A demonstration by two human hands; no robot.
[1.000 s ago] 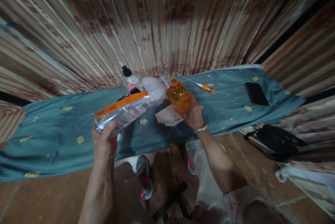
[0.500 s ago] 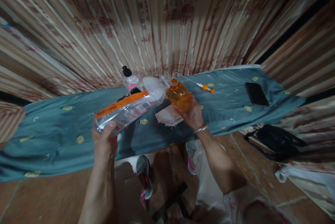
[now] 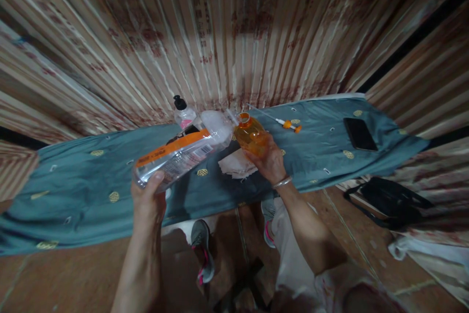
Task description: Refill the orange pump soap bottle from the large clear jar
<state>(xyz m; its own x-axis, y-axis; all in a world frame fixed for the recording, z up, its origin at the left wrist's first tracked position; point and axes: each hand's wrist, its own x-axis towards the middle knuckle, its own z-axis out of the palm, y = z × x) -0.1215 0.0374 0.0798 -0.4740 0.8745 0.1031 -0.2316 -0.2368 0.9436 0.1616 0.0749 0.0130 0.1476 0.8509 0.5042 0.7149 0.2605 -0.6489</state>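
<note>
My left hand is wrapped round the base of a large clear plastic bottle with an orange label band and a barcode. The bottle is tilted, its neck pointing to the upper right. In my right hand is an orange see-through bottle, uncapped and leaning a little to the left. The clear bottle's mouth is right beside the orange bottle's open mouth; whether they touch I cannot tell. Behind the orange bottle lies an orange and white pump top with a long thin tube. A folded pale cloth lies under the orange bottle.
A teal patterned cloth covers the long table. A clear pump bottle with a black top stands at the back. A dark phone lies at the right. On the floor is a black bag. A striped curtain hangs behind.
The view has shifted very slightly. Both hands hold their bottles in nearly the same position as before, mouth beside mouth.
</note>
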